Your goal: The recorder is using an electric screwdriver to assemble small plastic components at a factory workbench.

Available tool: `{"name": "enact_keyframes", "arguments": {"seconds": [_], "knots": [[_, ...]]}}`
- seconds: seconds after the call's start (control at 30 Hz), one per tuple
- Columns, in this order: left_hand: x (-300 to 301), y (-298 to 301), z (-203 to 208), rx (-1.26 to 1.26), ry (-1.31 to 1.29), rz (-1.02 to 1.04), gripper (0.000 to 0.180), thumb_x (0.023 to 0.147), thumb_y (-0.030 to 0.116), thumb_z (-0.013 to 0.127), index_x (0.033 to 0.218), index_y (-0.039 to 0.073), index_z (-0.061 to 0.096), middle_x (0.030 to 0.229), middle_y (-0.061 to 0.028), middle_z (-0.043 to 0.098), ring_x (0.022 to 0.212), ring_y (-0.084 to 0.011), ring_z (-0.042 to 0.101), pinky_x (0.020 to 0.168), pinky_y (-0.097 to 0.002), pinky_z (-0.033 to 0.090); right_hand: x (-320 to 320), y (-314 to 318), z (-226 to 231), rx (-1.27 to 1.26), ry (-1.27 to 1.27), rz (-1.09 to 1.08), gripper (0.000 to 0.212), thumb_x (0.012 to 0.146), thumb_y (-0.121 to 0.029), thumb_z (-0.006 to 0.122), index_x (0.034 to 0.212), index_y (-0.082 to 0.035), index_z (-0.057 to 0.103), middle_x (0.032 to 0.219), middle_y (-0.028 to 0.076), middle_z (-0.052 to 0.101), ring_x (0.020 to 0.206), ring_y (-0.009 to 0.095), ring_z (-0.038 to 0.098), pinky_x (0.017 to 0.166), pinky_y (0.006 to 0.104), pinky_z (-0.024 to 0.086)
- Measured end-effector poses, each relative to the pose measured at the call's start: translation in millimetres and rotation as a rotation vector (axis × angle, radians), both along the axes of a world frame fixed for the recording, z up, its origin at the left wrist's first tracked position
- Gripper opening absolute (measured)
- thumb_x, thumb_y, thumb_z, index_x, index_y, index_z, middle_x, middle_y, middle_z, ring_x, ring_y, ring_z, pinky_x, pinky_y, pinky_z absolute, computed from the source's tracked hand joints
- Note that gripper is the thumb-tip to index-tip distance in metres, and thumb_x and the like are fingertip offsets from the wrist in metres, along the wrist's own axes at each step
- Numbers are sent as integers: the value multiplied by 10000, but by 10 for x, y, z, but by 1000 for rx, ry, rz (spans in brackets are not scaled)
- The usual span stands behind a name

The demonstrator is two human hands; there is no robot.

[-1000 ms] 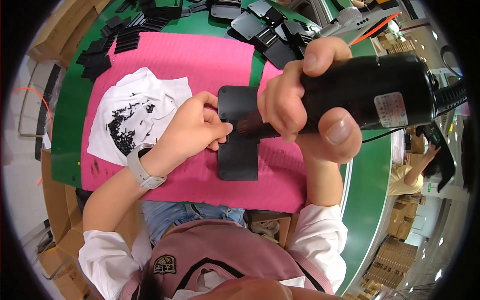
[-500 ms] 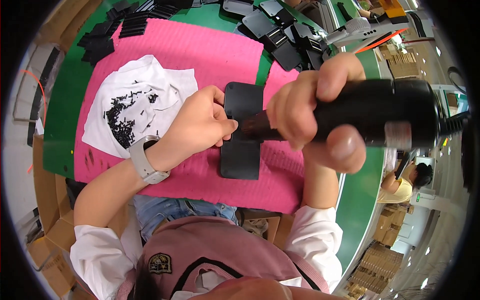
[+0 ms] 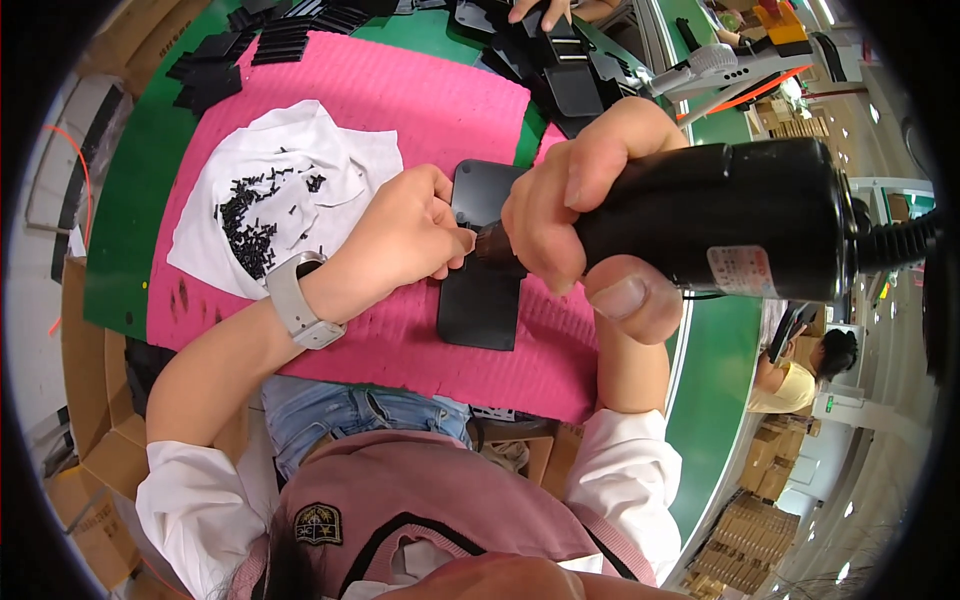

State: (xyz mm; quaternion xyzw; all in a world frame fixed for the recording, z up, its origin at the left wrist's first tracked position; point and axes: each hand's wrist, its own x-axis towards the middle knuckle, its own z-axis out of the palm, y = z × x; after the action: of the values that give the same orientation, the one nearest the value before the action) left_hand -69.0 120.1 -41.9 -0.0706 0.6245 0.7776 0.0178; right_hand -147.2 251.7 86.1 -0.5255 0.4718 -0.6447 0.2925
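A black electric screwdriver (image 3: pixel 710 215) with a cord at its rear lies in the grip of my right hand (image 3: pixel 590 205). Its tip reaches down to the middle of a black hinged plate (image 3: pixel 478 312) on the pink mat. My left hand (image 3: pixel 405 230) is pinched at the plate's middle, right by the tip. Whatever sits between those fingertips is too small to make out. Left of that hand, many small black screws (image 3: pixel 247 230) are scattered on a white cloth (image 3: pixel 345 160).
The pink mat (image 3: pixel 400 90) covers part of a green table (image 3: pixel 125 260). Black plates (image 3: pixel 575 90) are piled at the far side, where another person's hand (image 3: pixel 545 10) reaches in. More black parts (image 3: pixel 285 42) lie at the far left. Cardboard boxes (image 3: pixel 95 390) stand at the left.
My right hand and the screwdriver have shifted slightly left, with the tip closer to my left fingertips. Another person's hand has come in over the far pile of plates.
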Motion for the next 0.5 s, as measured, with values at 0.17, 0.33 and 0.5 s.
{"name": "enact_keyframes", "arguments": {"seconds": [0.17,0.33,0.5], "knots": [[11,0,78,49,39,9,245,780,-27,628,931,-39,435,682,-89,575,568,-128,572,487,-253,462,-57,-25,0,-41,-7,90,468,709,-173,721,1047,-47,424,642,44,512,482,125,473,479,269,407],[51,-22,317,-15,-142,-12,235,771,-28,624,908,-32,434,682,-88,569,571,-134,572,484,-253,456,-131,-5,-42,-64,91,174,462,707,-172,721,1036,-50,420,654,45,510,475,123,464,464,262,406],[33,-23,229,-12,-71,0,223,765,-33,615,884,-27,426,683,-101,572,577,-141,578,473,-256,453,-184,-68,-24,-78,79,328,455,704,-172,720,1024,-48,422,654,44,512,475,122,463,465,262,407]]}}
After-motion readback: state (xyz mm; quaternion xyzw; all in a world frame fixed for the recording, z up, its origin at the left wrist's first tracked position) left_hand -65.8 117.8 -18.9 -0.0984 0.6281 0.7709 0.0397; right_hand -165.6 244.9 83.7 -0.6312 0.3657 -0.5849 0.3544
